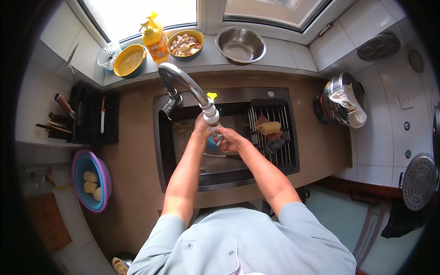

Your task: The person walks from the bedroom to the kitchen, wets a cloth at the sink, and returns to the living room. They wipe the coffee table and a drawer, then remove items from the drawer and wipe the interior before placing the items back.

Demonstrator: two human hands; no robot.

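Observation:
Both my hands are close together under the spout (210,115) of a chrome gooseneck faucet (184,77), over a dark sink (160,151). Clear water seems to run onto them. My left hand (202,125) is partly hidden behind the spout, so its fingers do not show well. Curled fingers of my right hand (231,138) surround a small pale, shiny patch that could be water or a small item. Below them in the basin, a light blue round item (212,144) shows in part. Pale scraps (182,130) lie on the basin floor.
A rack (287,151) across the sink's right side bears a sponge (270,128) and a dark scouring pad (275,146). Bowls, including a steel bowl (240,46), and a yellow pump bottle (154,43) line the sill. Left stand a knife holder (92,118) and a purple basin (107,178).

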